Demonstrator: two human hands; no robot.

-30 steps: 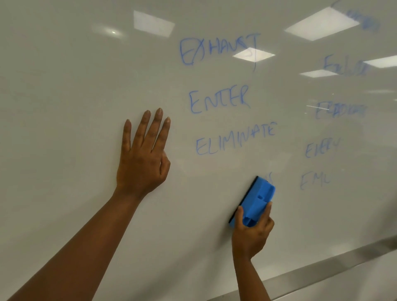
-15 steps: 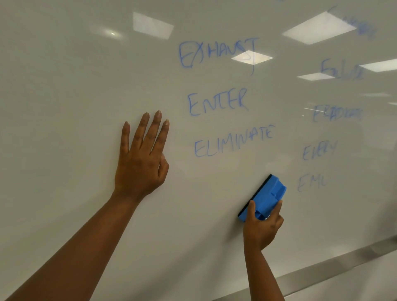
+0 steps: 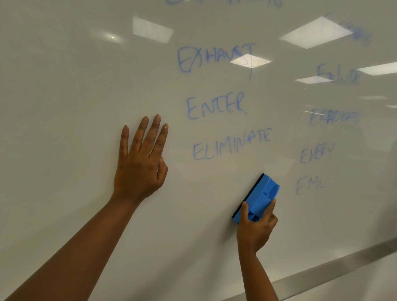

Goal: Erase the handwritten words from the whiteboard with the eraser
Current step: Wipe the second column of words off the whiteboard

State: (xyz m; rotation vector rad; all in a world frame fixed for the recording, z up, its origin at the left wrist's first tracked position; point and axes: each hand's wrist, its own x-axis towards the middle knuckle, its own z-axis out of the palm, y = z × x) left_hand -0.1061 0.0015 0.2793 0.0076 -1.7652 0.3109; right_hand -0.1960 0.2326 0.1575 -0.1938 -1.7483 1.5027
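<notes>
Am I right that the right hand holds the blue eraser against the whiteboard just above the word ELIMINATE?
Not quite: in the head view the right hand holds the blue eraser against the whiteboard below ELIMINATE, not above it.

top word [image 3: 223, 2] cut by upper edge | right-column words [image 3: 335, 117] smeared, unreadable | eraser [image 3: 261, 196] base under right hand [image 3: 255, 231]

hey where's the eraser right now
In the head view the blue eraser sits lower right of centre against the whiteboard, gripped by the right hand, below the word ELIMINATE and left of the partial word EML.
</notes>
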